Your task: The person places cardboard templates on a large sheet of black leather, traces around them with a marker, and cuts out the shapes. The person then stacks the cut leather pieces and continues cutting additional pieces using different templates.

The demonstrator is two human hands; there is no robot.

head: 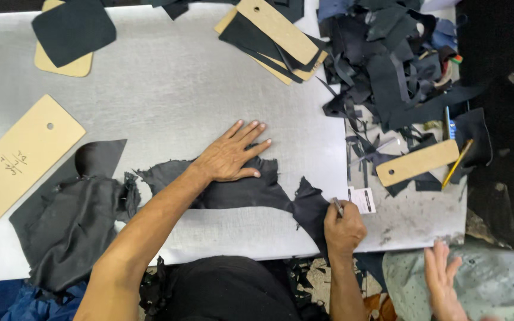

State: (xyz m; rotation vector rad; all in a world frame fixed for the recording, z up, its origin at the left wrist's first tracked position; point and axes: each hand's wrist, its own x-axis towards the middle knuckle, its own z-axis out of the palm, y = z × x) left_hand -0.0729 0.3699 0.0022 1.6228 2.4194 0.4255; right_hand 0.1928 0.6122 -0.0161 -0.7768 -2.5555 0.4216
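Free room: bare grey cutting board [168, 89] at centre, between rounded card template [69, 44] upper left and stacked card templates [278, 38] upper right. Left edge blocked by large card template [22, 157] and crumpled dark leather piece [69, 223]. Near edge occupied by flat dark leather strip [251, 190], pinned under left hand [230, 156]. Right side obstructed: heap of dark offcuts [400, 65], small card template [417, 162], pencil [457, 163]. Another person's hand [441, 279] at lower right corner.
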